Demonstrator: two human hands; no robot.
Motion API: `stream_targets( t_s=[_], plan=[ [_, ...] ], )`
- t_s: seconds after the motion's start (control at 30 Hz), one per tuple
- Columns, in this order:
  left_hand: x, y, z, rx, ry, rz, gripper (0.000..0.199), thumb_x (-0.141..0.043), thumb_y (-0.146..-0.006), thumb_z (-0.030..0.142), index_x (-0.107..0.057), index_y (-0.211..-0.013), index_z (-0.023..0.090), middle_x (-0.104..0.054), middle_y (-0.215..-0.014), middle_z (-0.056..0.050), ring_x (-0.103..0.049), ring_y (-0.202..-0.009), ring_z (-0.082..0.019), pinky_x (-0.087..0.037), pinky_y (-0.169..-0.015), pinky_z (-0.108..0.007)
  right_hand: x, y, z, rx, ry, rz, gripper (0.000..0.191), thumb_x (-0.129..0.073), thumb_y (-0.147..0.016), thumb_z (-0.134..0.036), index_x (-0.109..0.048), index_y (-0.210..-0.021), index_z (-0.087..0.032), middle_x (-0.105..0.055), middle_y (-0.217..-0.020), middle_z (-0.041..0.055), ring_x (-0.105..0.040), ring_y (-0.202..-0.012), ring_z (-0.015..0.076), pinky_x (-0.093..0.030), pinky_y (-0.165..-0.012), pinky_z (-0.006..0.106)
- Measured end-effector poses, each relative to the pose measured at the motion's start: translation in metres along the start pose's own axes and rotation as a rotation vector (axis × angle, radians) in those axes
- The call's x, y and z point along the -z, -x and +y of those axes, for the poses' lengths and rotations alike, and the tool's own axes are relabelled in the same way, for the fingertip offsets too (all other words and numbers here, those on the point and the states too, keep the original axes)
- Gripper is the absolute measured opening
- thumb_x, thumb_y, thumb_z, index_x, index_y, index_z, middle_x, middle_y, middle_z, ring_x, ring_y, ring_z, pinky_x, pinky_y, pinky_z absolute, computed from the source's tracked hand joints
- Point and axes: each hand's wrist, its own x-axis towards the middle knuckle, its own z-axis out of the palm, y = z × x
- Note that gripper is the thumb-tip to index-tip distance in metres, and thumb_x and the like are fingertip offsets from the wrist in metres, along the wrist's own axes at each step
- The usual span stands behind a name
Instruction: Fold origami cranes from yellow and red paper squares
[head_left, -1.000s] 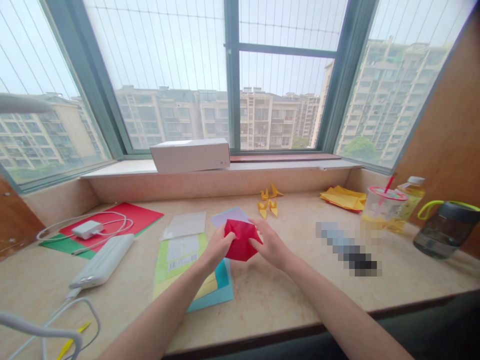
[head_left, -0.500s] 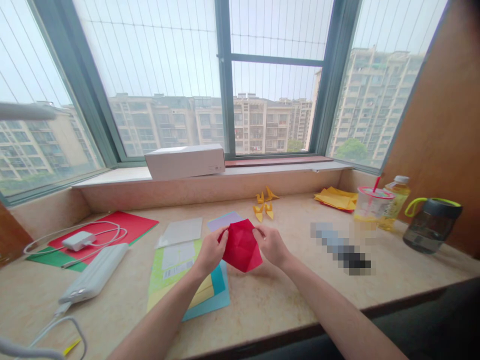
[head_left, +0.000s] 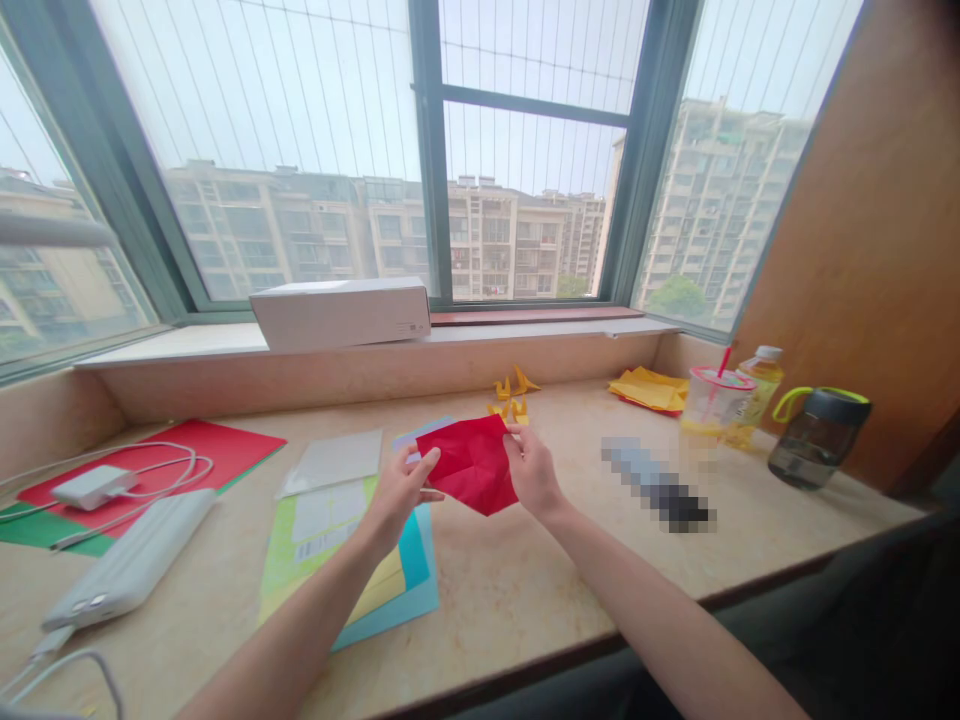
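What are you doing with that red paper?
A person is holding a creased piece of red paper over the tabletop, with the left hand gripping one side and the right hand gripping the other. It is partly opened out, not a finished shape. Just behind it stand small folded yellow paper figures that look like birds. More yellow paper lies farther right, near a cup with a red straw.

place: home, apparently | bay window (head_left: 428, 160) | apartment blocks (head_left: 499, 240) outside | stone-look worktop (head_left: 525, 600) | drink cup (head_left: 712, 402)
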Motion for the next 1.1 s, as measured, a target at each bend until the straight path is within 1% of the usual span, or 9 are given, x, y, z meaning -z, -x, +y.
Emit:
stream_targets(
  t_s=[0.07,0.13,0.27,0.37,0.47,0.6,0.8,0.97,1.1],
  plan=[
    [-0.004,0.006,0.000,0.085,-0.046,-0.032,0.058,-0.075,-0.073,0.059,-0.057,-0.108,0.017,-0.071,-0.078,-0.005,-0.067,-0.053,-0.017,-0.053,-0.050,-0.027,0.000,0.005,-0.004,0.032,0.015,0.004,0.038,-0.042,-0.098,-0.047,-0.063,-0.110,-0.018,-0.075,-0.088,0.0093,-0.068,-0.070,0.0214,-0.049,-0.058,0.028],
    [-0.007,0.011,0.000,0.166,-0.095,-0.082,0.058,-0.073,-0.074,0.061,-0.059,-0.109,0.017,-0.073,-0.081,-0.007,-0.065,-0.047,-0.016,-0.044,-0.039,-0.022,0.000,0.009,-0.009,0.064,0.031,-0.011,0.036,-0.045,-0.098,-0.047,-0.063,-0.108,-0.018,-0.074,-0.083,0.0081,-0.067,-0.067,0.0210,-0.047,-0.058,0.028],
    [-0.011,0.016,-0.003,0.164,-0.026,-0.090,0.050,-0.073,-0.076,0.059,-0.065,-0.093,0.013,-0.068,-0.061,-0.005,-0.054,-0.036,-0.011,-0.033,-0.034,-0.019,0.001,0.016,-0.017,0.106,0.033,-0.068,0.032,-0.045,-0.099,-0.046,-0.060,-0.111,-0.021,-0.073,-0.078,0.0058,-0.065,-0.059,0.0192,-0.044,-0.052,0.027],
    [-0.010,0.014,-0.005,0.163,0.061,-0.099,0.041,-0.080,-0.074,0.046,-0.068,-0.094,0.013,-0.070,-0.064,-0.004,-0.054,-0.038,-0.009,-0.039,-0.039,-0.020,0.003,0.017,-0.019,0.127,0.055,-0.043,0.030,-0.042,-0.101,-0.044,-0.055,-0.116,-0.022,-0.070,-0.074,0.0029,-0.061,-0.054,0.0177,-0.043,-0.050,0.026],
    [-0.008,0.011,-0.008,0.181,0.110,-0.120,0.035,-0.081,-0.072,0.035,-0.070,-0.097,0.013,-0.074,-0.075,-0.007,-0.061,-0.048,-0.012,-0.048,-0.049,-0.023,0.006,0.016,-0.016,0.182,0.102,-0.013,0.026,-0.040,-0.102,-0.040,-0.058,-0.109,-0.022,-0.069,-0.077,0.0029,-0.061,-0.058,0.0171,-0.045,-0.054,0.027],
    [-0.008,0.008,-0.012,0.170,0.190,-0.126,0.034,-0.080,-0.071,0.027,-0.071,-0.101,0.015,-0.076,-0.093,-0.009,-0.070,-0.075,-0.018,-0.056,-0.069,-0.028,0.006,0.014,-0.009,0.241,0.106,-0.049,0.029,-0.040,-0.101,-0.035,-0.065,-0.102,-0.021,-0.074,-0.097,0.0090,-0.069,-0.085,0.0221,-0.053,-0.074,0.032],
    [-0.010,0.004,-0.007,0.049,0.323,-0.162,0.039,-0.073,-0.064,0.014,-0.071,-0.103,0.014,-0.075,-0.102,-0.009,-0.068,-0.095,-0.020,-0.051,-0.090,-0.030,0.003,0.011,-0.004,0.253,0.111,-0.079,0.034,-0.047,-0.098,-0.034,-0.067,-0.120,-0.019,-0.071,-0.122,0.0127,-0.066,-0.112,0.0270,-0.050,-0.098,0.041],
    [-0.008,0.002,-0.008,-0.001,0.330,-0.107,0.041,-0.070,-0.062,0.009,-0.068,-0.102,0.014,-0.075,-0.097,-0.007,-0.067,-0.088,-0.016,-0.048,-0.084,-0.028,0.002,0.012,-0.001,0.160,0.051,-0.103,0.041,-0.053,-0.096,-0.036,-0.063,-0.131,-0.019,-0.069,-0.126,0.0133,-0.068,-0.108,0.0281,-0.058,-0.086,0.039],
    [-0.005,0.002,-0.011,0.043,0.298,-0.099,0.032,-0.071,-0.069,0.018,-0.069,-0.101,0.015,-0.075,-0.097,-0.008,-0.067,-0.084,-0.016,-0.049,-0.080,-0.028,0.001,0.015,0.001,0.152,-0.014,-0.226,0.040,-0.057,-0.093,-0.034,-0.064,-0.130,-0.021,-0.071,-0.123,0.0109,-0.070,-0.107,0.0288,-0.061,-0.078,0.037]
  ],
)
